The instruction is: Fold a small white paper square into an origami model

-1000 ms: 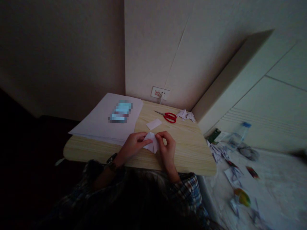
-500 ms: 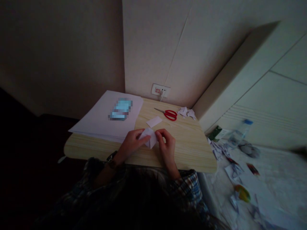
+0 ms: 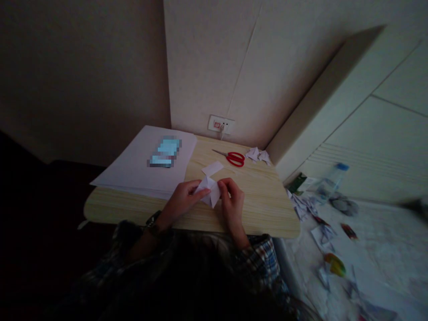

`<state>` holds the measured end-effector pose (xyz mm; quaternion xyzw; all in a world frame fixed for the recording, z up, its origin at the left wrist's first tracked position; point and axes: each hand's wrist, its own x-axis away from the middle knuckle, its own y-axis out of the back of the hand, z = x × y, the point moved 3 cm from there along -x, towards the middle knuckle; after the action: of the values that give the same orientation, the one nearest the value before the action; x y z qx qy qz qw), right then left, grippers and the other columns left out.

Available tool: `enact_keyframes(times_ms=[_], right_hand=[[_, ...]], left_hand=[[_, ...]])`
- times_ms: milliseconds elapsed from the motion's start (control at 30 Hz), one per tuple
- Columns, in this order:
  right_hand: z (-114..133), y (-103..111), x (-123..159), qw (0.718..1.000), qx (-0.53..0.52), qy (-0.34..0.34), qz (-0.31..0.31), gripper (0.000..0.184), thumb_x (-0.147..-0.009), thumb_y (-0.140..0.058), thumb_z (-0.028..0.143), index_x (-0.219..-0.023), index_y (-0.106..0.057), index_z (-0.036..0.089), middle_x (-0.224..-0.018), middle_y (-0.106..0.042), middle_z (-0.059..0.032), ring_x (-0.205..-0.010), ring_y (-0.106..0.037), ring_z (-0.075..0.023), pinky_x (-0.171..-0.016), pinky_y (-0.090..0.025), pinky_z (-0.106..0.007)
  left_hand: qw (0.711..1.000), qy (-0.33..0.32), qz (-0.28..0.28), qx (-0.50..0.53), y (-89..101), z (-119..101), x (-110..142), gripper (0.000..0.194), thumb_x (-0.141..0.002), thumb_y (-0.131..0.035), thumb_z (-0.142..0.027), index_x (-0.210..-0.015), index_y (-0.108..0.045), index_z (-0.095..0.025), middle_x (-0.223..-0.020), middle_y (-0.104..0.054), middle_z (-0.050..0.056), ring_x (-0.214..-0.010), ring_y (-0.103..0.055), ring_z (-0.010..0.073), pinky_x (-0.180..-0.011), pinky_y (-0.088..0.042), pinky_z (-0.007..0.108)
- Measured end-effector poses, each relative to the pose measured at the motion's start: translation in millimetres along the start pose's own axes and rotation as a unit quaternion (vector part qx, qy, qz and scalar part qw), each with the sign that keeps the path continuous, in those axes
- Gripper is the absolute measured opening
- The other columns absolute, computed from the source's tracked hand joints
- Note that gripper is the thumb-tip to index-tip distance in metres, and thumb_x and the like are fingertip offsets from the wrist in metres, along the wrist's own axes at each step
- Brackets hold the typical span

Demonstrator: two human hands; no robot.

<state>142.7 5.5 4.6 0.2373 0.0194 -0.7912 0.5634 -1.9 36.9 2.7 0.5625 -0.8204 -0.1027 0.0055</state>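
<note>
A white rectangular wall socket (image 3: 216, 125) holds a pale plug (image 3: 222, 128) above the light wood-grain tabletop (image 3: 264, 203); a clear plastic, blue-capped bottle (image 3: 335, 179) rests on the white bed (image 3: 388, 236).

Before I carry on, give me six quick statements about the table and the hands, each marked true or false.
1. The left hand and right hand both hold the folded white paper. True.
2. A small white paper rectangle lies between the scissors and the hands. True.
3. The scissors have blue handles. False: they are red.
4. The large white sheets lie at the table's right end. False: they lie at its left end.
5. A plug sits in the wall socket. True.
6. The blue-capped bottle is on the table. False: it is off the table, to its right.
</note>
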Motion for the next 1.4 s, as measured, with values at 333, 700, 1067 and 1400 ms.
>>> enact_keyframes(times_ms=[333, 700, 1067, 1400], right_hand=[[4.6, 2.1, -0.5, 1.000, 0.009, 0.009, -0.021, 0.019, -0.087, -0.048, 0.030, -0.072, -0.055, 0.020, -0.063, -0.054, 0.0033, -0.060, -0.047, -0.0127, -0.055, -0.036, -0.024], [-0.1, -0.1, 1.8, 1.000, -0.002, 0.030, -0.002, 0.019, -0.090, -0.045, 0.029, -0.078, -0.057, 0.021, -0.069, -0.058, 0.0012, -0.064, -0.052, -0.0138, -0.059, -0.041, -0.025], [2.1, -1.1, 0.0, 1.000, 0.009, 0.024, 0.018, 0.020, -0.090, -0.044, 0.029, -0.079, -0.058, 0.019, -0.069, -0.058, 0.0002, -0.067, -0.054, -0.0148, -0.064, -0.042, -0.027], [13.3, -5.3, 1.9, 0.991, -0.042, 0.120, 0.033, 0.027, -0.080, -0.053, 0.015, -0.106, -0.052, 0.023, -0.104, -0.055, -0.0058, -0.087, -0.055, -0.0159, -0.072, -0.049, -0.030]], left_hand=[[0.999, 0.014, 0.012, 0.051, -1.8, 0.2, -0.9, 0.030, -0.067, -0.069, -0.039, -0.081, -0.071, -0.012, -0.069, -0.071, 0.002, -0.064, -0.061, 0.0175, -0.057, -0.043, 0.022], [1.000, 0.019, -0.016, 0.003, 0.7, -0.7, 0.6, 0.031, -0.067, -0.070, -0.043, -0.077, -0.071, -0.013, -0.063, -0.067, 0.000, -0.058, -0.057, 0.0145, -0.051, -0.041, 0.021], [0.997, 0.042, -0.042, 0.038, 4.1, -0.7, 0.2, 0.040, -0.064, -0.073, -0.047, -0.081, -0.072, -0.011, -0.073, -0.073, 0.003, -0.066, -0.064, 0.0188, -0.059, -0.047, 0.025], [0.985, 0.048, -0.105, 0.132, 10.2, -0.2, 2.5, 0.043, -0.066, -0.073, -0.049, -0.086, -0.073, -0.011, -0.077, -0.075, 0.005, -0.076, -0.067, 0.0226, -0.070, -0.050, 0.029]])
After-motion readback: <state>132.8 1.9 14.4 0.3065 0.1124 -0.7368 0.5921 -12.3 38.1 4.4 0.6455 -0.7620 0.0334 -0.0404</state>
